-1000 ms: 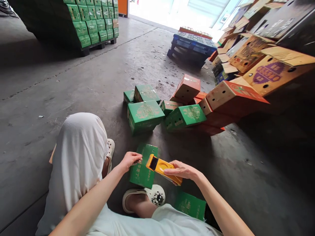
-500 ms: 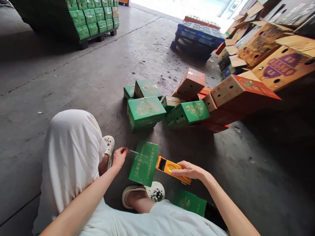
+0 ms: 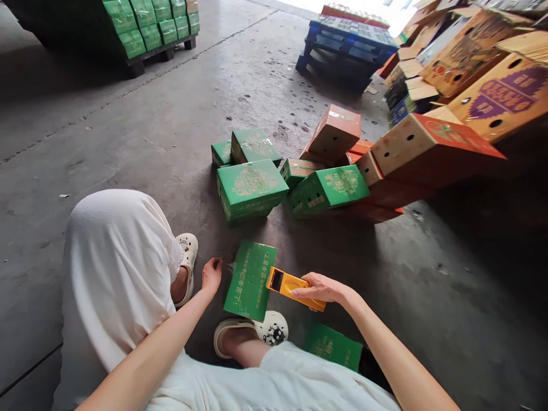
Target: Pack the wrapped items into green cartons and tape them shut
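Note:
A green carton [image 3: 250, 281] with printed lettering stands on the floor in front of me, between my feet. My right hand [image 3: 323, 288] is wrapped round a yellow tape dispenser [image 3: 295, 289], whose front end is at the carton's right edge. Just off the carton's left edge is my left hand [image 3: 212, 275], its fingers curled together in a pinch. A short bit of clear tape [image 3: 232, 266] sticks out from that edge towards the fingertips. Whether the fingers grip the tape is too fine to see.
Several green cartons [image 3: 252, 185] sit ahead, beside red boxes [image 3: 428, 145]. Another green carton [image 3: 334, 346] lies by my right thigh. Further off are a blue pallet [image 3: 346, 43], a loaded pallet of green cartons [image 3: 149, 28] and piled cardboard boxes [image 3: 500, 97] at the right.
The clear tape that stretched from my left fingers onto the carton's top is now only a short end at its left edge. My view has tipped down slightly; the dispenser stays near the right edge.

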Demonstrator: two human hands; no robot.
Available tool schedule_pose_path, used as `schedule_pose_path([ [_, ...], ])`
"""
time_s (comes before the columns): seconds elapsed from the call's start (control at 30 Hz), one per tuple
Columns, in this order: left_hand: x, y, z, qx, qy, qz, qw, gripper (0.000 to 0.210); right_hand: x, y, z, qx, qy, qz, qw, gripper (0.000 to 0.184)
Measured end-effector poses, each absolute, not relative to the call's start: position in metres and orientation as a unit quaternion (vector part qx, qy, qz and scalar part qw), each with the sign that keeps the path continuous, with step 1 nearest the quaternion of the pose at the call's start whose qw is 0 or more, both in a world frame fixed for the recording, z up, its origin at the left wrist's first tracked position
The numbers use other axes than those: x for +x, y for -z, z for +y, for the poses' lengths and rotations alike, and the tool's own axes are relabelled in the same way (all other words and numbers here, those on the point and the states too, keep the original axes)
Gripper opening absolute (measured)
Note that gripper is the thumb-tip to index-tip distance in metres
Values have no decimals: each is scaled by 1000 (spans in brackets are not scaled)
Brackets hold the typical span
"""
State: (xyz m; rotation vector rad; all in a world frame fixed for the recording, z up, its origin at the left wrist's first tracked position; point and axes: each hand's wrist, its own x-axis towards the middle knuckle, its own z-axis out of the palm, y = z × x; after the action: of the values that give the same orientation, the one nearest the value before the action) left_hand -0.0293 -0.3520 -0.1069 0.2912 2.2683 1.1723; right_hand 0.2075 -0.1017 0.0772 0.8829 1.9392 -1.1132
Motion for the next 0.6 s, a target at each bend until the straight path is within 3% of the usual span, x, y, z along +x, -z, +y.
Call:
schedule_pose_path([
  [0.33,0,128,-337,164,-433,823,330,29,209,-67,-99,347,444,736,375,70],
  [0.53,-4,125,-338,100,-396,864,296,56,211,-63,-98,356,488,696,388,72],
  [0.6,0,119,-335,98,-391,858,317,52,210,-62,-97,348,493,694,391,72],
])
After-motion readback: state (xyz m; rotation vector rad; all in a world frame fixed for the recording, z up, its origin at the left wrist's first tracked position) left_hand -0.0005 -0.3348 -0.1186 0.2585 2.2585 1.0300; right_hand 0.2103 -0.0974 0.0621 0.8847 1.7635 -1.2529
